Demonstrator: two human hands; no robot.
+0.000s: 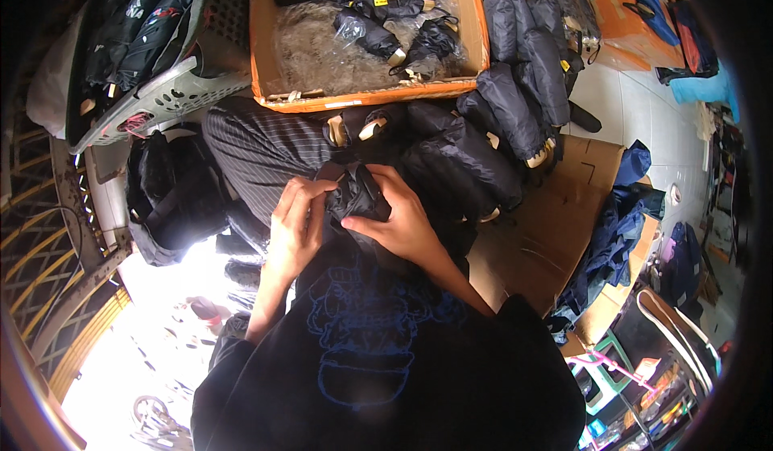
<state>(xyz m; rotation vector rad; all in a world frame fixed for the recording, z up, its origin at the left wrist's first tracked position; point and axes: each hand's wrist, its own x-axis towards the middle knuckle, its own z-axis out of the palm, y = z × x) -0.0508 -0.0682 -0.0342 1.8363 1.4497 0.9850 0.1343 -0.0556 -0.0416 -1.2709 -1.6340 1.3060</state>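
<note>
Close in front of my body I hold a black folded umbrella (360, 196), seen nearly end-on with its fabric bunched in folds. My left hand (298, 216) pinches the fabric at its left edge between thumb and fingertips. Wrapped round the other side is my right hand (403, 224), its thumb pressed on the near edge. The umbrella's lower part is hidden. Just beyond my hands lie more black umbrellas, two showing pale handles (372, 128). To the right, a pile of rolled black umbrellas (471, 161) rests beside my lap.
An orange-edged carton (370, 101) with several umbrellas and clear plastic stands ahead. At far left is a grey perforated basket (173, 93) of black umbrellas. A flattened cardboard box (535, 242) and dark blue fabric (608, 242) lie right. A black bag (173, 193) sits left.
</note>
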